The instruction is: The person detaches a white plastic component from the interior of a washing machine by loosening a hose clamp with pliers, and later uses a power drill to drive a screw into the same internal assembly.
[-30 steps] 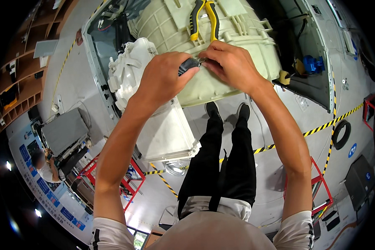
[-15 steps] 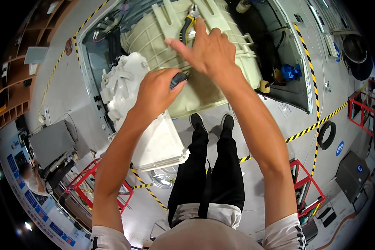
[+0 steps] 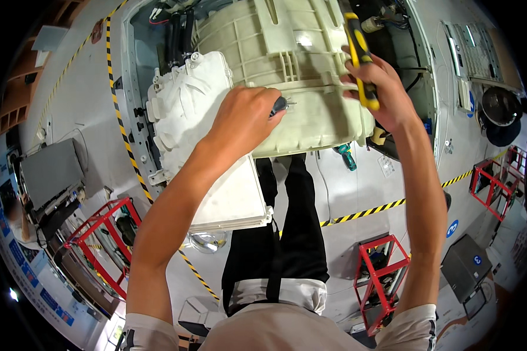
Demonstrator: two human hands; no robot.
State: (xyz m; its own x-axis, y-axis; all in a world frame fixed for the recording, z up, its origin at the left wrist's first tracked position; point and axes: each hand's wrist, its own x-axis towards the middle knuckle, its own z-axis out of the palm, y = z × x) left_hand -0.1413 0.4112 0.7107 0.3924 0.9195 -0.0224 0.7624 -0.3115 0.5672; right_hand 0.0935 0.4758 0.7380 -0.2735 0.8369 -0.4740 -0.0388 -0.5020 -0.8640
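Observation:
My left hand (image 3: 243, 117) is closed around a dark grey object (image 3: 279, 105) with a small metal piece at its tip, over the pale ribbed plastic tub (image 3: 298, 128). My right hand (image 3: 386, 90) holds yellow-and-black pliers (image 3: 359, 50) raised above the tub's right side; the jaws are hard to make out. A white moulded housing (image 3: 184, 111) with a flat lower section lies beside my left hand, under my left forearm. A metal cabinet frame (image 3: 136, 134) surrounds the tub, with black hoses (image 3: 175, 38) at its upper left.
A green-and-black drill (image 3: 345, 156) shows below the tub. Red racks (image 3: 373, 244) stand low on both sides, beside striped floor tape (image 3: 363, 213). A co-worker (image 3: 19, 225) is by a grey panel (image 3: 51, 165) at left. Wooden shelving (image 3: 17, 58) stands upper left.
My right hand left the left hand, reached for the pliers on the tub and now holds them lifted, further right. My left hand still grips the dark object. The view has shifted.

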